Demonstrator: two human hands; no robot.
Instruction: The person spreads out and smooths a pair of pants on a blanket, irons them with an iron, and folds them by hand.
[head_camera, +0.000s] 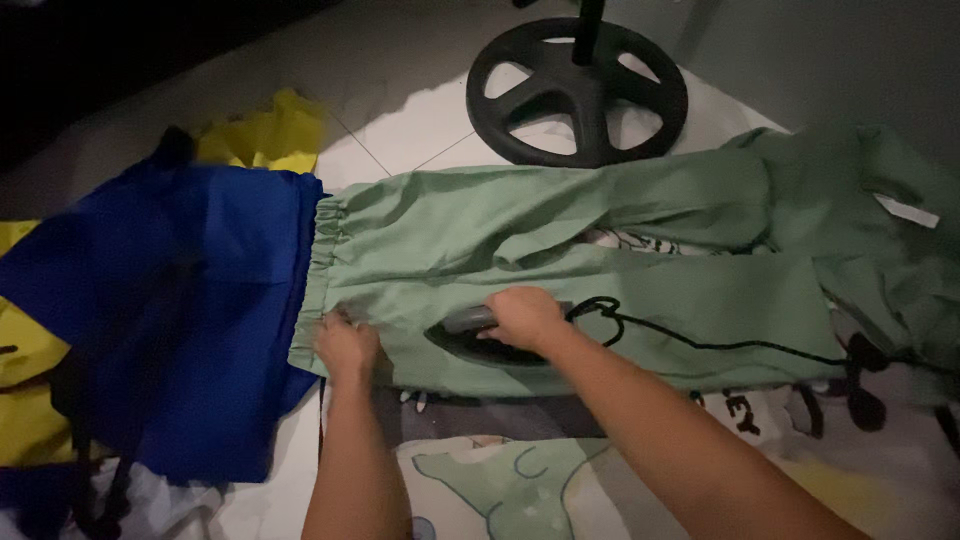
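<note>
Dim tiled floor (400, 130) with a cartoon-printed sheet (520, 480) spread over it as a work surface. Green trousers (640, 260) lie flat across the sheet, elastic waistband toward a blue cloth (170, 300) that overlaps a yellow cloth (265, 130). The right hand (525, 318) is clamped around the handle of a dark iron (470, 345) resting on the trousers near the waistband; its black cord (720, 345) trails right. The left hand (345, 345) presses flat, fingers together, on the fabric beside the iron. A black round stand base (575, 90) sits behind.

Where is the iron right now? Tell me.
In the head view, the iron sits low of centre on the green trousers, under the right hand, with the left hand pressing the cloth just beside it.
</note>
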